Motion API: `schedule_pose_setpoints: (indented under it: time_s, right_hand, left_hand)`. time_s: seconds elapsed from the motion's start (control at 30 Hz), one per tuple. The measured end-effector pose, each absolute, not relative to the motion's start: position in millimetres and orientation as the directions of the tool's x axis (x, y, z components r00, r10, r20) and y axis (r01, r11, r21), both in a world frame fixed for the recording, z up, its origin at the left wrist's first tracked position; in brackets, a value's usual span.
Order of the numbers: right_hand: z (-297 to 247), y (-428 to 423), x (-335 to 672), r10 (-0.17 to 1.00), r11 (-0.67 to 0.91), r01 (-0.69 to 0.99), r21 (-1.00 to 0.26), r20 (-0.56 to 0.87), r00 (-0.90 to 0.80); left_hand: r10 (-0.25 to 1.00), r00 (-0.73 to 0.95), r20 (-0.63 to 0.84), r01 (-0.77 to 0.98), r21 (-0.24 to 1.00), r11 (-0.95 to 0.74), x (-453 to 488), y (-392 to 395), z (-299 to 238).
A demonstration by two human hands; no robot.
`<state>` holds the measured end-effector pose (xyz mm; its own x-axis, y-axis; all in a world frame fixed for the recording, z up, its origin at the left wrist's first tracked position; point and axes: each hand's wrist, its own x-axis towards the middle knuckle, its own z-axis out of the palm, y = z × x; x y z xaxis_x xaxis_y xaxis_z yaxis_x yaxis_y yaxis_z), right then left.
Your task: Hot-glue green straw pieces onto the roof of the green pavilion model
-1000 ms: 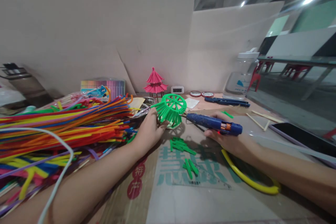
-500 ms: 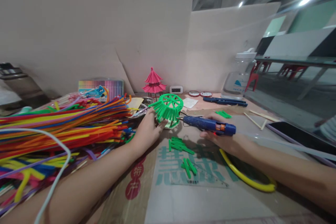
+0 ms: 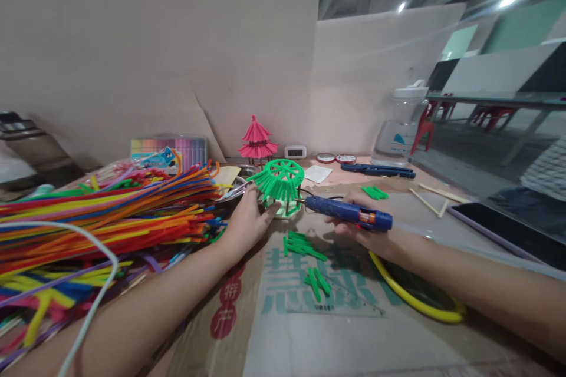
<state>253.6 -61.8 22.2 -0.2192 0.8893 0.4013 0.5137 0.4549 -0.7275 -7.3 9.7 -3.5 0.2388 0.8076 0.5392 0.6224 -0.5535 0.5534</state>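
A small pavilion model [image 3: 281, 184], made of green pipe-cleaner pieces with a spoked ring on top, stands on a pale base. My left hand [image 3: 251, 216] grips it from the left, thumb at the base and the other fingers partly hidden behind. My right hand [image 3: 354, 225] is closed around a dark blue hot glue gun [image 3: 340, 210], its nozzle pointing left at the model's lower right side. Whether the nozzle touches is unclear. Short green pipe-cleaner pieces [image 3: 303, 245] lie in front of the model, with another small pile [image 3: 375, 192] beyond the gun.
Bundled colourful pipe cleaners [image 3: 110, 206] fill the left side, crossed by a white cable [image 3: 95, 306]. Behind stand a pink pagoda model [image 3: 256, 142], a small clock [image 3: 295, 152] and a clear jug [image 3: 398, 126]. At right lie blue pliers-like tool [image 3: 378, 171], a phone [image 3: 508, 232] and a yellow pipe-cleaner loop [image 3: 413, 299].
The view has shifted slightly, so most things sit a little further left. My hands keep their hold, and the glue gun stays at the model's right side.
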Motion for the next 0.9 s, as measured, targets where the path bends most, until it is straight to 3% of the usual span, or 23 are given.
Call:
schedule_pose_setpoints:
  time_s: [0.13,0.47,0.9]
  right_hand:
    - [19,-61,257,0.856,0.506,0.552,-0.663,0.467,-0.224]
    - [11,-58,250,0.835,0.530,0.466,-0.708,0.531,-0.144]
    - [16,-62,246,0.913,0.391,0.467,-0.793,0.398,-0.090]
  left_hand:
    - [0.832,0.271,0.484,0.621,0.573,-0.535,-7,11,-5]
    - [0.852,0.237,0.466,0.655,0.571,-0.495,-6,5,-1]
    - [0.853,0.250,0.458,0.663,0.561,-0.496,-7,6,-1]
